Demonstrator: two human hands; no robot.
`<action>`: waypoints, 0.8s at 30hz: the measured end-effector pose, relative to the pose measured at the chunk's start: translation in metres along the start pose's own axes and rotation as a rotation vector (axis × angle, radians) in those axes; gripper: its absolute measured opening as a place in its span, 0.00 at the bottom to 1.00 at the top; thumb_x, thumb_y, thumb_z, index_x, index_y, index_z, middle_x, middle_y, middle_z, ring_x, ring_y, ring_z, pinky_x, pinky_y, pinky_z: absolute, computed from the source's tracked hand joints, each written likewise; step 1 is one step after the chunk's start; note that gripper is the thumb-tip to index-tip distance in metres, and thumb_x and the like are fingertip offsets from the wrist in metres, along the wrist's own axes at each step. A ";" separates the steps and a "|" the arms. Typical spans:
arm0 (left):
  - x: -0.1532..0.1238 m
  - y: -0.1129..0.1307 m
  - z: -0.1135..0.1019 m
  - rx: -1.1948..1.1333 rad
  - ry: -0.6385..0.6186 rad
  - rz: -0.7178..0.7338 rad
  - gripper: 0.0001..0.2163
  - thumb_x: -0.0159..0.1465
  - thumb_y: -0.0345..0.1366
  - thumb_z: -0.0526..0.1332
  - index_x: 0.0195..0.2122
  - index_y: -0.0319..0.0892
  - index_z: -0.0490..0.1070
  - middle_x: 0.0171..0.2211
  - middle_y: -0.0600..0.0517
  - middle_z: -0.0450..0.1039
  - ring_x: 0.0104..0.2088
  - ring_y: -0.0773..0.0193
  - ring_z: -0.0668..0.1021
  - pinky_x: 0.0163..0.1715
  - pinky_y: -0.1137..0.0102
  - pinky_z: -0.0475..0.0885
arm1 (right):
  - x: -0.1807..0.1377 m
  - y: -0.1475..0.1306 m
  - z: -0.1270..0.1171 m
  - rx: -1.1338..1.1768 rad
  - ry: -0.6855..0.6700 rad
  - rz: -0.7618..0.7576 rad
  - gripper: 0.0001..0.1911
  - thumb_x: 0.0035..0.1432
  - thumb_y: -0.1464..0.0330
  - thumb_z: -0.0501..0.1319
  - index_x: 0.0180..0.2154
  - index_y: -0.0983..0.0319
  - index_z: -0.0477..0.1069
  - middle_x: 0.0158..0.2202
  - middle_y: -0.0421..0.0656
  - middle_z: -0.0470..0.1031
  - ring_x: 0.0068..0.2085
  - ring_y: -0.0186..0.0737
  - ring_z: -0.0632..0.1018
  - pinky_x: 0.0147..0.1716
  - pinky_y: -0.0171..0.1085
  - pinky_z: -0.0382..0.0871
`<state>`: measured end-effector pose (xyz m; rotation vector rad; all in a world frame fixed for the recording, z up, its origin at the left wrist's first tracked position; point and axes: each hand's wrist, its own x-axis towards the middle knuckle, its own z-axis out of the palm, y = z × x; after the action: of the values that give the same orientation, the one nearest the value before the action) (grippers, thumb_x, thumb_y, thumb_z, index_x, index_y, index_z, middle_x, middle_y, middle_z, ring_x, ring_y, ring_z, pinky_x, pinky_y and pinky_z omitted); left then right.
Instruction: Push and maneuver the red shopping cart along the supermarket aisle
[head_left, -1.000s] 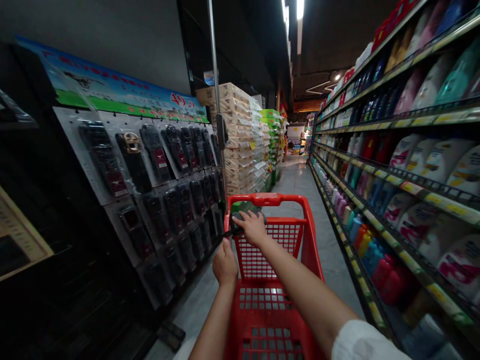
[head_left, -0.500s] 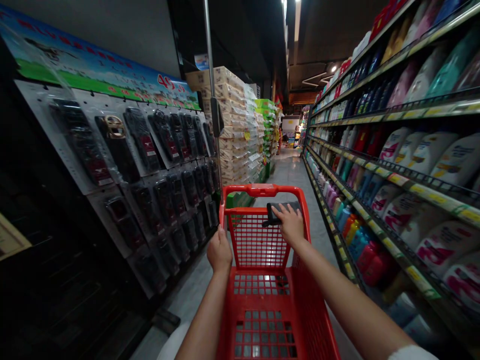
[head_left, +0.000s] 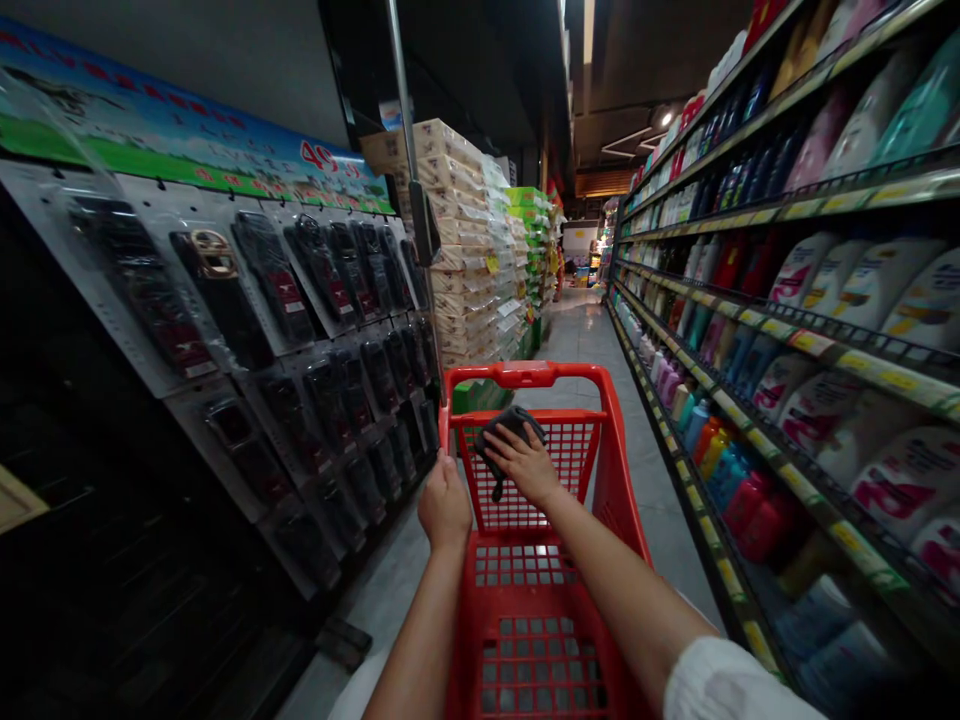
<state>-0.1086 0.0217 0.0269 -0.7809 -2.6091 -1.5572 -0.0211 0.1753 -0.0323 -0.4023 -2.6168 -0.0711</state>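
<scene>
My left hand (head_left: 445, 503) is closed around the left side rail of a red plastic shopping cart (head_left: 525, 377). Under my right hand (head_left: 526, 462) is a dark grey cloth (head_left: 517, 420), with a small loop or corner hanging from it. The fingers of that hand are spread over the cloth and press it against the top of the cart's grid panel (head_left: 581, 450), left of the middle. My thumb and the underside of the cloth are hidden. Below my hands, the cart's slotted floor holds no goods.
Packaged belts (head_left: 277, 275) hang on a display at the left. Stacked packs (head_left: 457, 240) stand beyond it. Shelves of bottles (head_left: 810, 400) line the right side. A metal pole (head_left: 405, 110) rises by the cart's left rim. A tiled aisle (head_left: 577, 325) runs ahead.
My right hand has slid the cloth leftward along the cart's panel, from the right side to left of the middle. My left hand keeps its grip on the rail.
</scene>
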 end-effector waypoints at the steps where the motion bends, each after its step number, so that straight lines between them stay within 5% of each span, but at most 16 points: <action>1: 0.000 0.000 0.000 -0.008 0.006 0.003 0.22 0.70 0.40 0.47 0.58 0.39 0.70 0.54 0.40 0.74 0.52 0.51 0.77 0.47 0.65 0.69 | -0.013 0.009 -0.002 -0.008 0.007 0.066 0.27 0.65 0.74 0.50 0.62 0.46 0.60 0.68 0.35 0.54 0.70 0.41 0.50 0.67 0.60 0.34; 5: -0.002 0.002 0.002 -0.031 0.008 0.012 0.21 0.69 0.39 0.47 0.57 0.41 0.72 0.53 0.41 0.75 0.52 0.52 0.77 0.46 0.66 0.69 | -0.050 0.019 0.003 -0.026 0.168 0.477 0.36 0.58 0.80 0.48 0.63 0.46 0.59 0.69 0.37 0.54 0.70 0.46 0.49 0.65 0.66 0.36; 10: -0.003 0.001 0.002 -0.073 -0.020 -0.020 0.22 0.69 0.42 0.47 0.55 0.40 0.74 0.48 0.41 0.78 0.49 0.52 0.79 0.45 0.66 0.70 | -0.039 -0.010 0.047 0.171 0.518 0.999 0.44 0.50 0.82 0.43 0.70 0.59 0.41 0.70 0.54 0.48 0.70 0.55 0.49 0.59 0.66 0.55; 14: 0.002 -0.006 0.003 -0.159 0.008 -0.053 0.22 0.69 0.43 0.46 0.55 0.41 0.73 0.53 0.43 0.75 0.53 0.53 0.76 0.49 0.66 0.69 | 0.001 -0.041 0.068 0.255 0.574 0.898 0.45 0.49 0.81 0.43 0.69 0.59 0.44 0.70 0.52 0.48 0.71 0.54 0.46 0.59 0.64 0.56; 18: 0.008 -0.014 0.007 -0.278 0.028 -0.049 0.23 0.69 0.42 0.46 0.55 0.38 0.73 0.55 0.42 0.74 0.56 0.55 0.74 0.55 0.66 0.67 | 0.030 -0.072 0.068 0.238 0.361 0.691 0.43 0.48 0.82 0.47 0.66 0.56 0.55 0.71 0.44 0.46 0.71 0.53 0.42 0.63 0.62 0.50; 24: 0.012 -0.021 0.014 -0.418 0.045 -0.043 0.24 0.69 0.42 0.45 0.54 0.35 0.73 0.55 0.41 0.74 0.56 0.58 0.74 0.56 0.67 0.66 | -0.007 -0.087 0.074 0.375 0.114 0.477 0.40 0.49 0.82 0.51 0.62 0.49 0.62 0.68 0.39 0.55 0.70 0.47 0.50 0.65 0.57 0.48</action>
<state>-0.1249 0.0304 0.0051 -0.6938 -2.3089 -2.1411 -0.0754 0.0994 -0.0991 -0.8384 -2.2849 0.5285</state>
